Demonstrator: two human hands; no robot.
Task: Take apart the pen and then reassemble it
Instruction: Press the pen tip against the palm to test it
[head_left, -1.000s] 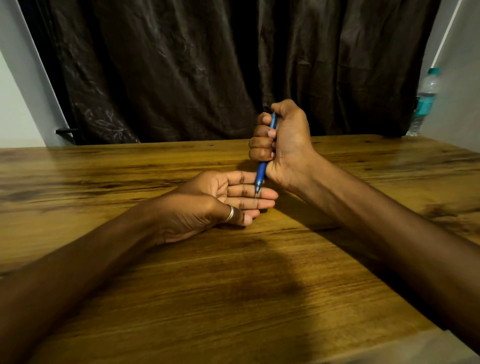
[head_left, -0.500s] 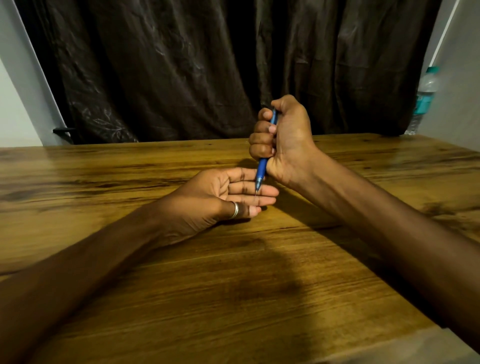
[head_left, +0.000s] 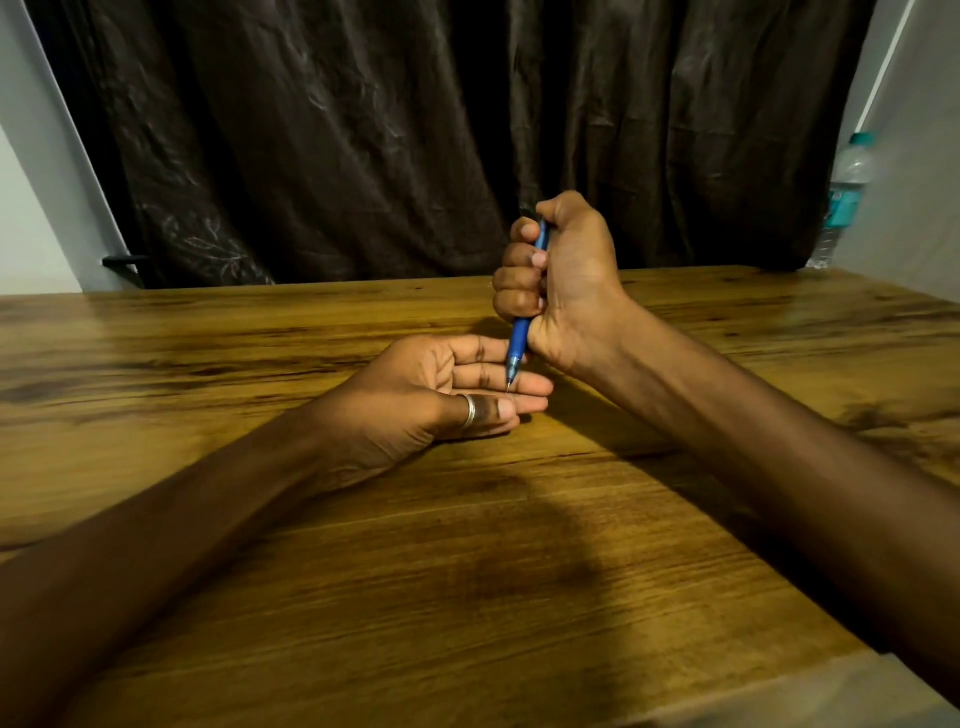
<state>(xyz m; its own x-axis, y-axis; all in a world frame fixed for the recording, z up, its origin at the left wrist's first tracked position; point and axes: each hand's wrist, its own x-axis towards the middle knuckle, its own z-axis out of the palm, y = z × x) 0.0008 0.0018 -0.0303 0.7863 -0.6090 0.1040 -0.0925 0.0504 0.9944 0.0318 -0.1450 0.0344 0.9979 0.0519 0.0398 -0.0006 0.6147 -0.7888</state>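
Most of the slim blue plastic pen (head_left: 521, 338) hidden inside the closed fist of the right hand (head_left: 563, 283); visible only as a short blue strip near the thumb at top and as the lower barrel with clear tip section below the fist. Top end covered by the thumb; cap or clicker not discernible. Fine metal point hard to make out against the skin beneath. Right-hand edge of the clear plastic water bottle with teal label (head_left: 844, 195) blurred at far right, base partly behind the table edge.

Long axis of the pen near upright, tilted slightly, top leaning away and to the right; point directed downward. Tip positioned over the fingers (head_left: 498, 375) of the left hand (head_left: 415, 400); contact or small gap not determinable.

Left hand resting on the brown wooden table (head_left: 363, 597), palm up, fingers extended flat and together, holding nothing. Silver ring (head_left: 469, 411) on the thumb. Dark crumpled curtain (head_left: 415, 130) behind the table.
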